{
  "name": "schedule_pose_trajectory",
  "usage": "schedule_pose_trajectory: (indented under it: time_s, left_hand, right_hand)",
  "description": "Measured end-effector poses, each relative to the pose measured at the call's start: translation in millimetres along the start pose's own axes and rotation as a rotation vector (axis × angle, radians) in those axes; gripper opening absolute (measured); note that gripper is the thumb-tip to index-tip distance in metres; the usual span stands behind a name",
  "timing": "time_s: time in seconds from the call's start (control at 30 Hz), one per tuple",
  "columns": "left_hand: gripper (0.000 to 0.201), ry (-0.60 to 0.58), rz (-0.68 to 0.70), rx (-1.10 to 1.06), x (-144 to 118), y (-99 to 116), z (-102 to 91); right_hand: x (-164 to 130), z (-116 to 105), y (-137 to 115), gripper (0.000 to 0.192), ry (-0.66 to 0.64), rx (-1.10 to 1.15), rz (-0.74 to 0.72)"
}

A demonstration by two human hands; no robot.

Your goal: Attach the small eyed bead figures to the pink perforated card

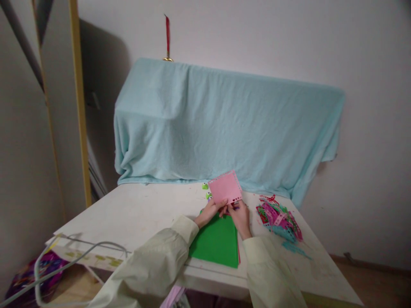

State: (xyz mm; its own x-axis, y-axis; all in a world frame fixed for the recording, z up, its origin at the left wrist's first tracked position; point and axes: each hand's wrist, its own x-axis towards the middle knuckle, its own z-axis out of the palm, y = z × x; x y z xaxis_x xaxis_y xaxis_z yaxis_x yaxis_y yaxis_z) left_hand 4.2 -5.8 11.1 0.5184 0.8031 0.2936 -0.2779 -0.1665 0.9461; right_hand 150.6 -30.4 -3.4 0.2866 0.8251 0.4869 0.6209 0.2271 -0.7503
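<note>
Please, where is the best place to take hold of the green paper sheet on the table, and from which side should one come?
Probably the near right corner of the green sheet, coming from the table's front edge. The sheet lies flat, so a corner must be lifted first. Its far end is under the left hand and right hand, which hold the pink card; the near edge is free.

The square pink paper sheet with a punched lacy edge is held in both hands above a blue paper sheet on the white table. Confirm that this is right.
Not quite: the head view shows the flat sheet under it is a green paper sheet, not blue. The left hand and right hand do hold the square pink paper sheet above the white table.
</note>
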Motion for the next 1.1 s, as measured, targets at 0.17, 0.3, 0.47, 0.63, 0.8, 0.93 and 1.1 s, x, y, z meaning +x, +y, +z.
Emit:
schedule_pose_trajectory:
  time_s: [0.17,0.3,0.47,0.63,0.8,0.93,1.1]
  left_hand:
    - [0.050,-0.009,-0.008,0.012,1,-4,0.2]
    - [0.053,-0.010,-0.013,0.015,1,-10,-0.5]
    - [0.050,0.026,-0.032,0.002,0,-11,-1.0]
    - [0.049,0.031,-0.041,0.021,-2,-8,-0.7]
    - [0.049,0.022,-0.056,0.020,-4,-6,-0.4]
    - [0.050,0.034,-0.078,0.044,-4,-6,-0.6]
    - [0.052,0.052,-0.096,0.102,-4,-4,-0.9]
  right_hand:
    - [-1,3,4,0.014,-0.018,-0.014,-0.033]
    - [-1,5,7,0.019,-0.021,-0.018,-0.020]
    - [-4,4,10,0.024,-0.031,-0.017,-0.014]
    - [-6,3,11,0.027,-0.028,0.014,0.045]
    - [-7,3,11,0.026,-0.056,0.031,0.077]
    - [-8,2,9,0.028,-0.044,0.066,0.110]
    - [-10,3,7,0.026,-0.004,0.175,0.121]
